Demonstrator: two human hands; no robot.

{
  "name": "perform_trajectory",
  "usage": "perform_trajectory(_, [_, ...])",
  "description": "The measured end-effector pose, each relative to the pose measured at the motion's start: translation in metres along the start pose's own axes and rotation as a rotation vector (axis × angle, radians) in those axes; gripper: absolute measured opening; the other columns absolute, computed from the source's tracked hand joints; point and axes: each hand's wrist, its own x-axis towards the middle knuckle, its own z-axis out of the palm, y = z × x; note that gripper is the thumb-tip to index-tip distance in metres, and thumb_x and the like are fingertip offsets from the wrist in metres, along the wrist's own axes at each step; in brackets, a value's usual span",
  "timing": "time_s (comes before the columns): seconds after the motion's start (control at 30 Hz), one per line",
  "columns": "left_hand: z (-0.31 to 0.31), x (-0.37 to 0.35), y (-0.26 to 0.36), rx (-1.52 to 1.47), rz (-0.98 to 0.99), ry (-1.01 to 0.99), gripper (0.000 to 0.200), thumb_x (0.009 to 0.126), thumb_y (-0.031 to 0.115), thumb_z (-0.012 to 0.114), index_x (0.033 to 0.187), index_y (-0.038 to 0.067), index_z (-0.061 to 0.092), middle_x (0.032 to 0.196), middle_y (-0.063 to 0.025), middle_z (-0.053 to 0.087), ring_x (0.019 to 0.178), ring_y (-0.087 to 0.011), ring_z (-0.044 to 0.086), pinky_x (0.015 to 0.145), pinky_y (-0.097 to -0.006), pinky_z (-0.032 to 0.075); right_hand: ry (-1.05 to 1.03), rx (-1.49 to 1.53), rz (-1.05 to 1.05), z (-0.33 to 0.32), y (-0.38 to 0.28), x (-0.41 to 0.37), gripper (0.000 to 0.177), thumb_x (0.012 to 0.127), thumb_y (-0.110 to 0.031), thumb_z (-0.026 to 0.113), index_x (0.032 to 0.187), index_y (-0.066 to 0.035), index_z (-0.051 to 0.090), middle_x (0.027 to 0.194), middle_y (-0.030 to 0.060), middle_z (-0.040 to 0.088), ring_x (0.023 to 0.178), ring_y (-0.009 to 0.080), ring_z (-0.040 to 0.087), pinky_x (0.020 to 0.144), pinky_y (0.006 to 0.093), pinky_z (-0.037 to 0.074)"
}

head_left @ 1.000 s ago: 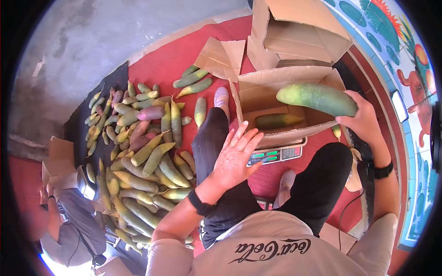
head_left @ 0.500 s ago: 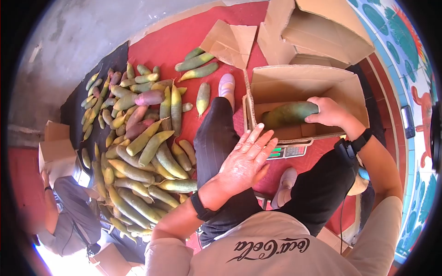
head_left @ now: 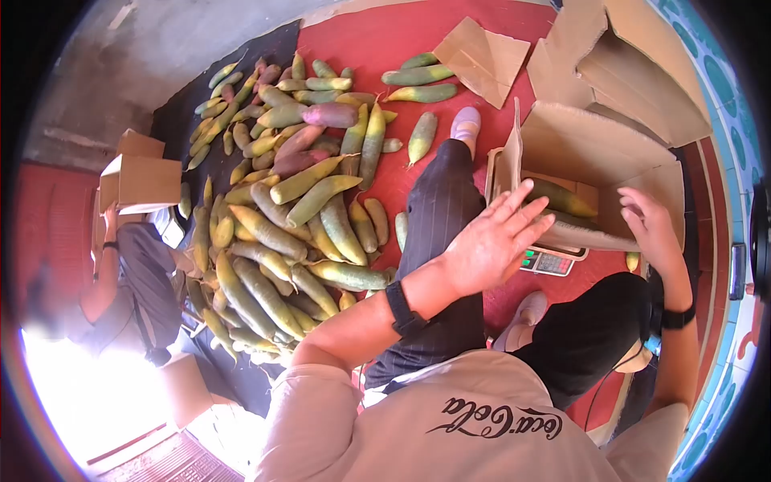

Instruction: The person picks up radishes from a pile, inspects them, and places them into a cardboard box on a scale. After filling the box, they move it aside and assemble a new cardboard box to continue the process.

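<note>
Since half a sec ago, your R hand (head_left: 654, 230) has let go of the green radish (head_left: 562, 198): it's empty now, fingers loosely bent, by the carton's (head_left: 606, 145) R side. Radish lies in the carton, partly hidden, w/ the scale (head_left: 554, 263) showing past the near wall. Your L hand (head_left: 496, 247) is empty too, fingers spread near that wall; can't tell if touching. So that placement looks done, prob.

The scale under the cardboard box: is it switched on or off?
The scale is on: its display glows green. The reading is too small to tell.
</note>
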Motion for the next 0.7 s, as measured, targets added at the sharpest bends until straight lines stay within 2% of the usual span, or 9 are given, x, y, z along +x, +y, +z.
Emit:
perform_trajectory(0.03, [-0.001, -0.002, 0.0, 0.006, -0.008, 0.002, 0.064, 0.068, 0.008, 0.066, 0.127, 0.006, 0.044, 0.136, -0.0134, 0.037, 0.132, -0.0331, 0.025, 0.106, -0.0462, 0.028, -0.006, 0.003, -0.008, 0.0, -0.004, -0.012, 0.025, 0.083, -0.003, 0.054, 0.108, 0.002, 0.055, 0.098, 0.0161, 0.061, 0.086, 0.0241, 0.061, 0.077, 0.0313, 0.047])
perform_trajectory(0.1, [-0.002, -0.002, 0.001, -0.038, 0.002, 0.053, 0.063, 0.067, 0.007, 0.066, 0.126, 0.008, 0.046, 0.135, -0.0139, 0.037, 0.132, -0.0331, 0.026, 0.105, -0.046, 0.028, 0.246, -0.112, -0.199, -0.001, -0.007, -0.033, 0.026, 0.084, 0.0, 0.051, 0.11, 0.002, 0.054, 0.099, 0.0139, 0.059, 0.089, 0.0216, 0.06, 0.08, 0.0301, 0.046])
perform_trajectory(0.17, [-0.011, -0.01, 0.005, -0.051, -0.02, 0.116, 0.062, 0.064, 0.005, 0.067, 0.123, 0.008, 0.049, 0.133, -0.0151, 0.04, 0.13, -0.0338, 0.03, 0.105, -0.0455, 0.029, 0.35, -0.141, -0.184, -0.003, -0.001, -0.06, 0.024, 0.085, 0.0, 0.051, 0.109, 0.002, 0.054, 0.1, 0.0136, 0.058, 0.091, 0.0219, 0.059, 0.081, 0.0302, 0.046])
perform_trajectory(0.27, [-0.036, -0.035, -0.008, 0.032, -0.13, 0.397, 0.058, 0.06, 0.0, 0.066, 0.115, 0.005, 0.053, 0.125, -0.0161, 0.047, 0.12, -0.0349, 0.042, 0.101, -0.0432, 0.034, 0.523, -0.233, -0.156, -0.001, 0.027, -0.097, 0.022, 0.086, 0.001, 0.05, 0.107, 0.001, 0.055, 0.101, 0.0134, 0.058, 0.093, 0.0226, 0.059, 0.082, 0.0304, 0.045])
perform_trajectory(0.37, [-0.046, -0.091, -0.047, 0.163, -0.5, 0.572, 0.048, 0.067, 0.002, 0.063, 0.114, 0.003, 0.053, 0.12, -0.0185, 0.05, 0.113, -0.0341, 0.047, 0.096, -0.0385, 0.038, 0.619, -0.341, -0.11, 0.003, 0.062, -0.126, 0.021, 0.087, 0.001, 0.05, 0.107, 0.001, 0.056, 0.101, 0.0138, 0.058, 0.093, 0.0239, 0.059, 0.082, 0.031, 0.045])
perform_trajectory(0.43, [-0.044, -0.145, -0.076, 0.217, -0.781, 0.592, 0.043, 0.073, 0.011, 0.063, 0.114, 0.003, 0.053, 0.114, -0.0179, 0.054, 0.111, -0.0335, 0.049, 0.094, -0.0392, 0.039, 0.642, -0.38, -0.067, 0.015, 0.074, -0.136, 0.02, 0.087, 0.001, 0.049, 0.106, 0.0, 0.056, 0.101, 0.0141, 0.058, 0.093, 0.0246, 0.059, 0.083, 0.0315, 0.045])
perform_trajectory(0.57, [-0.006, -0.278, -0.142, -0.151, -1.372, 0.434, 0.042, 0.08, 0.015, 0.061, 0.116, -0.005, 0.051, 0.112, -0.0168, 0.058, 0.104, -0.0254, 0.055, 0.092, -0.0313, 0.04, 0.605, -0.304, -0.011, 0.04, 0.078, -0.139, 0.02, 0.086, 0.0, 0.051, 0.106, 0.0, 0.055, 0.099, 0.0152, 0.057, 0.092, 0.028, 0.058, 0.082, 0.0332, 0.045])
perform_trajectory(0.63, [0.018, -0.312, -0.147, -0.294, -1.474, 0.579, 0.047, 0.078, 0.027, 0.062, 0.113, -0.003, 0.054, 0.101, -0.0176, 0.063, 0.099, -0.0302, 0.058, 0.087, -0.0331, 0.044, 0.535, -0.388, -0.094, 0.047, 0.073, -0.134, 0.022, 0.085, 0.0, 0.051, 0.107, 0.0, 0.054, 0.1, 0.0165, 0.057, 0.092, 0.0311, 0.058, 0.082, 0.0345, 0.046])
perform_trajectory(0.7, [0.035, -0.327, -0.152, -0.251, -1.508, 0.522, 0.049, 0.077, 0.028, 0.062, 0.114, -0.003, 0.053, 0.103, -0.0178, 0.062, 0.099, -0.0292, 0.059, 0.087, -0.0332, 0.044, 0.502, -0.422, -0.1, 0.049, 0.07, -0.132, 0.022, 0.084, 0.001, 0.05, 0.107, -0.001, 0.054, 0.1, 0.0175, 0.057, 0.092, 0.0334, 0.057, 0.081, 0.0362, 0.046])
